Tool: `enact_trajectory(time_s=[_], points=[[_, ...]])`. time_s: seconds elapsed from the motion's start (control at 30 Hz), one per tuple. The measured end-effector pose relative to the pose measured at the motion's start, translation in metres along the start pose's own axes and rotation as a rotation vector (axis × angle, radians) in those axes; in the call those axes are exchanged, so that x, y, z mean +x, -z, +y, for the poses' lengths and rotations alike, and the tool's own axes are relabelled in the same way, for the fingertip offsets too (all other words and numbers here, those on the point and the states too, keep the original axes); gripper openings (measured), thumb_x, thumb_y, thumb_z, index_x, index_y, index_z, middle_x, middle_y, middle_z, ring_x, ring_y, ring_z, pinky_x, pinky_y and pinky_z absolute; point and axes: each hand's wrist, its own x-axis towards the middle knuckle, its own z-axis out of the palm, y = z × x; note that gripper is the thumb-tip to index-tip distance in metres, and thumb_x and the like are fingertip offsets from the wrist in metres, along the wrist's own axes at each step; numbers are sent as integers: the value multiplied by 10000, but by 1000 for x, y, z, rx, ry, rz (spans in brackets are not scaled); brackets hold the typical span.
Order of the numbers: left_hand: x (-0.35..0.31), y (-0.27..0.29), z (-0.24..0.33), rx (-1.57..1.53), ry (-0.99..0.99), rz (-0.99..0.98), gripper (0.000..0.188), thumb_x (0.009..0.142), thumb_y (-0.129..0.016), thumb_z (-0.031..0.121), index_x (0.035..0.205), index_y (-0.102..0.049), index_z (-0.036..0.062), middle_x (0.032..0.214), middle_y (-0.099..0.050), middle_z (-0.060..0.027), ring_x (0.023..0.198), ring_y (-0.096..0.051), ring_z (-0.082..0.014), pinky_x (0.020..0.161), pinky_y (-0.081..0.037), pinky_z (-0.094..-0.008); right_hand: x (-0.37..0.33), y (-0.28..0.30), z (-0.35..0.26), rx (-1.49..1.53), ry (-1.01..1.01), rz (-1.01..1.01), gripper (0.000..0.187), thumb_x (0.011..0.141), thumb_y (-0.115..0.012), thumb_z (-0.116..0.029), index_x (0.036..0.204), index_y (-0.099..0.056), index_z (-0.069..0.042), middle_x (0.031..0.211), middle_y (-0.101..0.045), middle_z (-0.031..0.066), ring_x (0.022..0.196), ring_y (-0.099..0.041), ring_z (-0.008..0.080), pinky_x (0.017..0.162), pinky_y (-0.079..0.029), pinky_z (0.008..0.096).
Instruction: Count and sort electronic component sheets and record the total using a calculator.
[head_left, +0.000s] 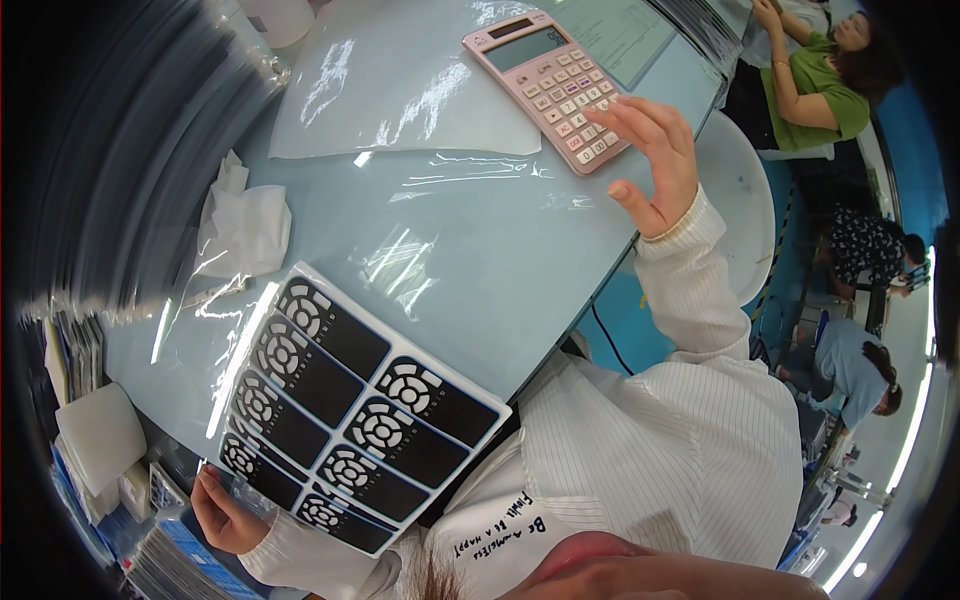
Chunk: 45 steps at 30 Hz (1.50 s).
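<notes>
A pink calculator lies at the far edge of the table, tilted in view, its grey display showing digits. My right hand is over its lower right side, thumb held apart and fingertips at the keys, gripping nothing. Nearer to me lies a white-backed sheet of black panels, each bearing a ring-shaped button pattern in white. Parts of similar panels show doubled along its lower side, so more than one sheet may be there. At the sheet's lower left corner, my left hand has its fingers closed on the edge.
Crumpled white tissue sits left on the glossy pale-blue table. A translucent sheet lies by the calculator, and a printed paper behind it. A white round stool stands right. Folders are lower left. Co-workers sit at right.
</notes>
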Motion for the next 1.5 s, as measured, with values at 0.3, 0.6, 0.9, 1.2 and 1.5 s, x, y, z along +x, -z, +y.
enact_trajectory(time_s=[0.3,0.6,0.9,1.2,1.5], points=[[-2,-6,10,42,4,29,267,1018,-580,158,1121,-666,-74,1027,-711,-130,980,-670,-168,916,-537,-281,-9,12,-3,59,-176,92,650,973,-484,-572,1315,-512,-20,1190,-709,55,1175,-534,269,1049,-330,406],[-1,-8,6,24,1,8,269,1014,-591,169,1114,-670,-68,1024,-713,-123,975,-665,-167,926,-524,-281,-23,20,4,-49,-200,0,602,999,-477,-495,1332,-484,6,1183,-708,110,1184,-519,250,1077,-303,396],[0,-5,3,-63,-12,11,283,998,-622,182,1138,-673,-60,1069,-711,-114,1004,-657,-159,939,-510,-271,-5,-13,-7,188,-567,122,1068,725,-884,-352,1505,-239,-9,1486,-413,201,1302,-500,340,1077,-404,451],[-4,-3,18,-6,-49,9,249,997,-625,168,1109,-688,-46,1019,-717,-102,955,-655,-134,887,-509,-249,20,-21,-3,214,-564,-91,1325,587,-963,-281,1555,-84,-68,1380,-421,289,1225,-543,336,1017,-479,411],[-16,-6,41,57,-98,82,148,961,-643,85,998,-708,-43,913,-720,-98,869,-659,-151,819,-507,-260,23,-1,19,571,-667,32,1278,565,-937,-158,1547,-125,-60,1536,-258,219,1143,-582,288,927,-523,368]])
